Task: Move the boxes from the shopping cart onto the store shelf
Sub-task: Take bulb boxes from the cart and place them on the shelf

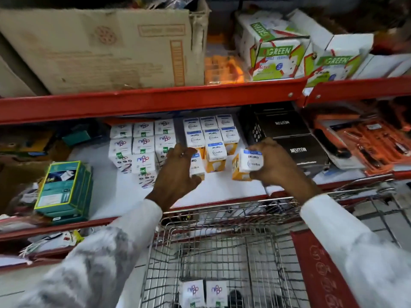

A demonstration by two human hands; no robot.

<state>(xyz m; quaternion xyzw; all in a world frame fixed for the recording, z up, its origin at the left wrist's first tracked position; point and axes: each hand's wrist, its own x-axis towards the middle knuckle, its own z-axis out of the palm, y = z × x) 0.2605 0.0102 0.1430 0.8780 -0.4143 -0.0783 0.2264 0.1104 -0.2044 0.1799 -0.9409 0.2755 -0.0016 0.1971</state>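
Note:
My right hand (278, 163) grips a small white and orange bulb box (245, 165), holding it low over the white shelf (222, 185) to the right of a group of the same boxes (213, 141). My left hand (178, 172) rests on another white and orange box (196, 167) at the front of that group, fingers spread over it. Left of the group stand several white boxes with purple logos (142, 143). Two more of these white boxes (204, 293) lie in the wire shopping cart (222, 241) below.
Black boxes (289, 138) sit right of my right hand, and orange tool kits (364, 143) farther right. A green box (64, 190) stands at the shelf's left. The red shelf above (155, 101) carries a cardboard carton (100, 47) and green and white boxes (275, 52).

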